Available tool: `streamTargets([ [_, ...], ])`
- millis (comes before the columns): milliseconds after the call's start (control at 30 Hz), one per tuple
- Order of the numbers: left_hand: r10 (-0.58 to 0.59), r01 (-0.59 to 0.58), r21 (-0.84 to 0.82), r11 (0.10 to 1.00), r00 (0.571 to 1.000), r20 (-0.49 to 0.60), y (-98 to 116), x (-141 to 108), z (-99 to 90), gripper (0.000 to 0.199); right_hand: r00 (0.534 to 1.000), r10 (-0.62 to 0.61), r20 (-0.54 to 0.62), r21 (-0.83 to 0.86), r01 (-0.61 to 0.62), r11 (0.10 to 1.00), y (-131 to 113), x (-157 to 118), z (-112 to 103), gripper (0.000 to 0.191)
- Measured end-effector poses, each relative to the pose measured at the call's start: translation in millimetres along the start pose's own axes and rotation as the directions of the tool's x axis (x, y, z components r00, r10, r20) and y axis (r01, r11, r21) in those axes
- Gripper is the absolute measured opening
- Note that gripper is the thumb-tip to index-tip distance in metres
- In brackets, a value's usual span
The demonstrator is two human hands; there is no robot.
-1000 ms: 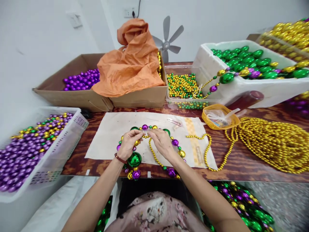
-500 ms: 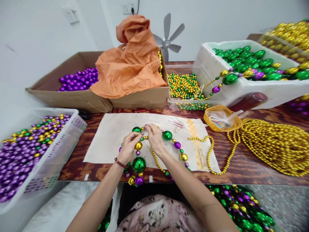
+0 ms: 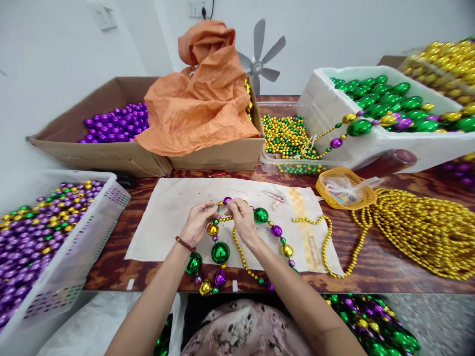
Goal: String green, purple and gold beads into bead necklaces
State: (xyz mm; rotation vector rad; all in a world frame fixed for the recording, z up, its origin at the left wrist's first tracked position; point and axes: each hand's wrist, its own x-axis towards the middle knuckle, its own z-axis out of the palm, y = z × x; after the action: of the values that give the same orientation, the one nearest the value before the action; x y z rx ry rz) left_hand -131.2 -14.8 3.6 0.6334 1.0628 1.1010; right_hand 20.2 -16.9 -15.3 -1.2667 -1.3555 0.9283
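Both of my hands are over the white cloth (image 3: pixel 174 212), working on a bead necklace (image 3: pixel 220 252) of green, purple and gold balls. My left hand (image 3: pixel 198 225), a brown bead bracelet at its wrist, pinches the strand by a small green bead. Close beside it, my right hand (image 3: pixel 243 222) pinches the strand near a purple bead (image 3: pixel 227 200). The exact bit between the fingertips is too small to make out. Loops of the necklace hang below both hands towards the table edge, and a thin gold bead chain (image 3: pixel 239 249) runs beneath my right hand.
Left stands a white basket (image 3: pixel 107 207) of mixed beads; behind, a cardboard box (image 3: pixel 92 155) with purple beads and an orange sheet (image 3: pixel 200 109). Right are a clear bin (image 3: pixel 269 158), a foam box (image 3: pixel 404 143), a yellow basket (image 3: pixel 345 202) and gold bead strands (image 3: pixel 426 232).
My fingertips have drawn slightly apart, and a purple bead shows between them. The green ball by my left fingers has dropped to hang below that hand. The view has shifted a little.
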Motion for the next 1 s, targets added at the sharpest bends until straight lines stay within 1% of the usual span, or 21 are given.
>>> streamTargets([
  [67,-0.044,0.043,0.024,0.999,0.999,0.03,1.1,5.7,-3.5,0.046,0.996,-0.09,0.02,-0.016,0.09,0.996,-1.8,11.2,-6.6,0.027],
  [100,-0.06,0.059,0.033,0.998,0.997,0.051,1.5,8.0,-4.9,0.046,0.989,-0.142,0.051,-0.029,0.144,0.989,-2.9,18.2,-8.8,0.026],
  [167,-0.081,0.076,0.047,0.996,0.991,0.111,1.7,11.9,-6.7,0.045,0.963,-0.226,0.15,-0.069,0.238,0.969,-5.0,33.4,-9.2,0.025],
  [233,-0.089,0.078,0.065,0.995,0.98,0.176,1.4,15.2,-7.0,0.042,0.929,-0.247,0.276,-0.12,0.288,0.95,-6.8,48.1,-3.9,0.025],
  [300,-0.076,0.062,0.074,0.995,0.976,0.206,0.5,18.0,-6.6,0.04,0.887,-0.229,0.401,-0.166,0.316,0.934,-7.9,60.6,5.6,0.024],
  [333,-0.068,0.053,0.074,0.996,0.976,0.209,-0.1,19.2,-6.7,0.039,0.869,-0.197,0.455,-0.183,0.307,0.934,-8.1,65.9,10.5,0.024],
  [400,-0.059,0.047,0.065,0.997,0.98,0.19,-1.0,21.3,-8.0,0.04,0.848,-0.091,0.522,-0.214,0.233,0.948,-6.9,74.7,17.9,0.024],
  [467,-0.064,0.056,0.055,0.997,0.985,0.159,-1.2,22.7,-11.2,0.041,0.832,0.018,0.554,-0.232,0.134,0.963,-3.4,81.1,18.7,0.027],
  [500,-0.068,0.061,0.051,0.997,0.987,0.146,-1.0,23.0,-13.3,0.041,0.817,0.051,0.575,-0.228,0.101,0.968,-0.8,83.2,16.2,0.029],
  [533,-0.073,0.067,0.048,0.997,0.988,0.136,-0.5,23.1,-15.5,0.04,0.786,0.067,0.614,-0.21,0.08,0.974,1.9,84.5,12.0,0.029],
  [600,-0.082,0.076,0.046,0.996,0.988,0.131,0.9,22.7,-19.1,0.039,0.692,0.072,0.719,-0.14,0.043,0.989,6.8,84.8,0.8,0.023],
  [633,-0.088,0.083,0.045,0.996,0.987,0.135,1.7,22.3,-20.2,0.038,0.653,0.069,0.754,-0.111,0.024,0.994,8.2,84.0,-5.1,0.019],
  [667,-0.096,0.09,0.044,0.995,0.986,0.14,2.7,21.8,-20.9,0.037,0.634,0.065,0.771,-0.098,0.017,0.995,8.7,82.6,-10.5,0.016],
  [700,-0.105,0.099,0.045,0.994,0.984,0.143,3.8,21.4,-21.2,0.036,0.638,0.062,0.768,-0.102,0.027,0.994,8.3,80.9,-15.1,0.014],
  [767,-0.124,0.118,0.052,0.992,0.982,0.142,6.0,20.7,-20.9,0.034,0.69,0.051,0.722,-0.152,0.087,0.984,5.1,76.7,-21.7,0.014],
  [800,-0.133,0.125,0.062,0.99,0.981,0.138,7.2,20.5,-20.6,0.033,0.706,0.039,0.707,-0.173,0.119,0.978,2.9,74.5,-23.9,0.015],
  [833,-0.137,0.128,0.076,0.989,0.982,0.133,8.2,20.4,-20.3,0.032,0.708,0.026,0.706,-0.176,0.139,0.975,1.0,72.4,-25.8,0.016],
  [900,-0.13,0.116,0.114,0.987,0.984,0.122,9.7,20.2,-20.2,0.032,0.691,0.008,0.723,-0.149,0.145,0.978,-1.4,69.3,-29.0,0.016],
  [1000,-0.1,0.078,0.197,0.977,0.99,0.102,10.5,19.3,-20.4,0.034,0.625,0.048,0.779,-0.112,0.063,0.992,0.5,68.6,-32.9,0.012],
])
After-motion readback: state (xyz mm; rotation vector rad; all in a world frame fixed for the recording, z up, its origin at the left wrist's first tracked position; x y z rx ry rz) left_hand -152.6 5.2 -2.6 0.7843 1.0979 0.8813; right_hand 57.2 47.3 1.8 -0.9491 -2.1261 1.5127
